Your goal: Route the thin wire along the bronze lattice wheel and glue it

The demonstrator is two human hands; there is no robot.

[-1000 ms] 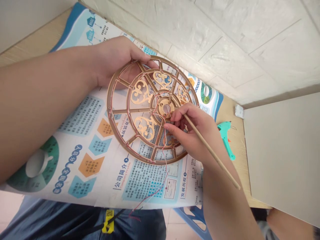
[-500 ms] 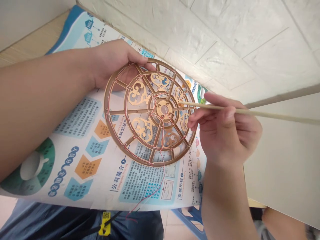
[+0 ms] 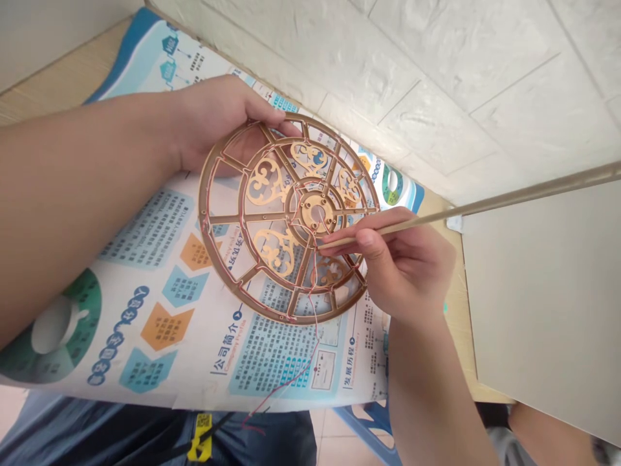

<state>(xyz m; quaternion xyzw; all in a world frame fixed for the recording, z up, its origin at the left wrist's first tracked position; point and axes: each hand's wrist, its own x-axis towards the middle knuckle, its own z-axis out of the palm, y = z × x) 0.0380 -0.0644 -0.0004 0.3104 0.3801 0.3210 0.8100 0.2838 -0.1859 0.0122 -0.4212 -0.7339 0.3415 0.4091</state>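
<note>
My left hand (image 3: 230,120) grips the far left rim of a round gold openwork frame (image 3: 245,217), thumb on top and the other fingers partly hidden beneath. The frame has spokes, rings and scroll ornaments, and is tilted above the printed sheet. Thin red and white wires (image 3: 316,310) run along its rings and hang from near the hub over the sheet's front edge. In my right hand (image 3: 402,259) is a thin wooden stick (image 3: 417,222), pinched between thumb and fingers. Its tip meets the wire just below the hub, beside a spoke.
Beneath lies a printed paper sheet (image 3: 194,362) on a wooden table (image 3: 451,304). A pale tiled wall (image 3: 436,84) rises behind, and a white panel (image 3: 543,298) stands at the right. A blue plastic stool (image 3: 371,427) shows below, near another person's limb (image 3: 548,433).
My right hand has moved left and slightly down, carrying the stick's tip from the hub's right side to the wire below it. My left hand and the frame stay nearly in place.
</note>
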